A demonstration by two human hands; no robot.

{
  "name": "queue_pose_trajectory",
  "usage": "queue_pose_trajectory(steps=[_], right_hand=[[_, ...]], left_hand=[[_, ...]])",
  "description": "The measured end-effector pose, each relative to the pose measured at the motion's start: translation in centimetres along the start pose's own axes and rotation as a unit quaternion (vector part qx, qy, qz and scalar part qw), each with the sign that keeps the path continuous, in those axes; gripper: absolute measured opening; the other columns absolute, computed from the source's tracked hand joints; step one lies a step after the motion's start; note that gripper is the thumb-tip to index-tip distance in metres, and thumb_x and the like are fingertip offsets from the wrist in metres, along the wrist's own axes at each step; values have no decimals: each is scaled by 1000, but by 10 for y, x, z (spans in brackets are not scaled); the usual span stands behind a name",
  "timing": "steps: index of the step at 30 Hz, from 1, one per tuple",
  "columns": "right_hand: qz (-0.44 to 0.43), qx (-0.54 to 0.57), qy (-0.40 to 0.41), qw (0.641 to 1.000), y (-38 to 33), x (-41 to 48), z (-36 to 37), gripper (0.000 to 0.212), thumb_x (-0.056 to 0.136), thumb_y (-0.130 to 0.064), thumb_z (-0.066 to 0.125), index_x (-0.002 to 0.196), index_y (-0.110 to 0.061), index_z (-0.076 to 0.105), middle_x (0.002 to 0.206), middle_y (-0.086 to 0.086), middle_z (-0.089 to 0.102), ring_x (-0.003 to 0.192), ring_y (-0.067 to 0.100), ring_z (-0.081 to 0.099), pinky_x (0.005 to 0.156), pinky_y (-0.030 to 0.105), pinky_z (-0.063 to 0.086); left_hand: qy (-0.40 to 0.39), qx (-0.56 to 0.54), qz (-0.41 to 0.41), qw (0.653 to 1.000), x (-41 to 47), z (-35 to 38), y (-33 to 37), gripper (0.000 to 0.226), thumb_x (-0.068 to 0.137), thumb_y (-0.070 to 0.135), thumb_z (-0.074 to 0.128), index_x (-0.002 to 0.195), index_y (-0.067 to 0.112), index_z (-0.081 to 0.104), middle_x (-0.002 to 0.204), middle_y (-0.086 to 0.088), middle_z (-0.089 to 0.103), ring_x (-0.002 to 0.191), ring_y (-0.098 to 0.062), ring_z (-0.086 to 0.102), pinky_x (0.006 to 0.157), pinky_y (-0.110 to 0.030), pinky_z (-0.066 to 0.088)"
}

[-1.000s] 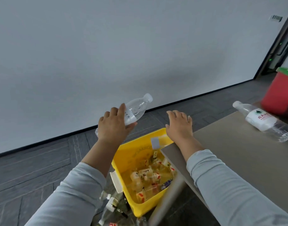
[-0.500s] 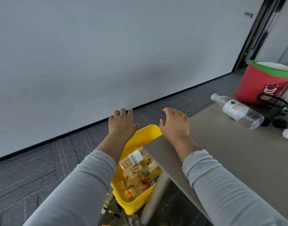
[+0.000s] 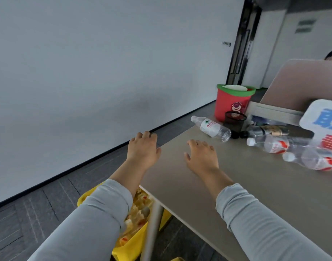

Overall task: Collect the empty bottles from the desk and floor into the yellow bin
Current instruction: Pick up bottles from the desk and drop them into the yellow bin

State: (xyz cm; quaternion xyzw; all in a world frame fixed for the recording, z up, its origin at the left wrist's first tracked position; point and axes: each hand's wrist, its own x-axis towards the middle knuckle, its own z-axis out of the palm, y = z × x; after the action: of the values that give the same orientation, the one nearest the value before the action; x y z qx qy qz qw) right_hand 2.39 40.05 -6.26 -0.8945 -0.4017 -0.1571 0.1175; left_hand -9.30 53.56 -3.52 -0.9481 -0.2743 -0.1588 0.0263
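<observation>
Grey wall and dark plank floor (image 3: 48, 213) behind a beige desk (image 3: 236, 194), head view. Both hands are empty, palms down, fingers loosely spread: the left hand (image 3: 142, 149) hangs just off the desk's left edge, the right hand (image 3: 202, 157) is low over the desktop. The nearest target, a green-logo water bottle (image 3: 210, 127), lies on its side beyond and to the right of the right hand, which is the nearer of the two. Its long axis runs from cap at far left to base at near right. Two red-labelled bottles (image 3: 270, 145) and a dark bottle (image 3: 270, 129) lie further right, caps pointing left. The yellow bin (image 3: 131, 247) stands on the floor beside the desk's leg at the near-left corner, partly hidden by the left sleeve. It already holds many clear bottles. A red bucket (image 3: 233, 102) and a black mesh pen cup (image 3: 235, 121) stand behind the water bottle; their contents cannot be made out.
</observation>
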Motion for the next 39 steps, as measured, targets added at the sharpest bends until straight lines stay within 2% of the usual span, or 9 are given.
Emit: queue_pose_trajectory(steps=[11, 17, 23, 27, 33, 39], right_hand=[[162, -77, 39, 983, 164, -118, -88, 44, 93, -33, 45, 133, -15, 41, 128, 6, 56, 118, 26, 51, 100, 38, 37], [274, -131, 56, 951, 243, -209, -140, 46, 93, -33, 47, 135, -15, 40, 134, 5, 53, 121, 26, 51, 102, 39, 38], [372, -145, 55, 915, 296, -296, -173, 39, 90, -29, 47, 126, -14, 45, 126, 5, 57, 116, 27, 51, 95, 36, 39], [408, -135, 65, 900, 314, -334, -173, 39, 89, -27, 49, 127, -16, 45, 126, 3, 56, 118, 25, 49, 97, 35, 38], [423, -119, 61, 896, 332, -350, -154, 44, 90, -28, 48, 132, -17, 43, 131, 2, 52, 121, 24, 46, 100, 35, 36], [419, -110, 70, 899, 349, -334, -148, 46, 90, -30, 48, 133, -16, 40, 134, 4, 50, 125, 24, 44, 103, 34, 34]], left_hand=[[4, -54, 171, 984, -16, -6, 197, 51, 92, 41, 46, 135, 14, 39, 134, -6, 44, 124, -27, 40, 97, -38, 37], [18, -95, 281, 955, -44, -13, 312, 52, 92, 41, 47, 136, 15, 37, 137, -7, 41, 127, -27, 38, 101, -38, 36], [16, -120, 367, 922, -84, -14, 408, 49, 93, 42, 45, 134, 17, 38, 136, -7, 39, 126, -27, 38, 99, -39, 37], [8, -145, 396, 907, -104, -8, 452, 53, 93, 42, 46, 138, 18, 34, 141, -7, 34, 129, -30, 34, 101, -40, 36], [-8, -175, 406, 897, -115, 16, 486, 56, 93, 44, 46, 143, 28, 27, 152, -8, 14, 128, -32, 31, 102, -38, 35], [5, -190, 401, 896, -104, 40, 502, 72, 88, 49, 54, 147, 28, 18, 156, -10, -2, 139, -39, 11, 112, -47, 23]])
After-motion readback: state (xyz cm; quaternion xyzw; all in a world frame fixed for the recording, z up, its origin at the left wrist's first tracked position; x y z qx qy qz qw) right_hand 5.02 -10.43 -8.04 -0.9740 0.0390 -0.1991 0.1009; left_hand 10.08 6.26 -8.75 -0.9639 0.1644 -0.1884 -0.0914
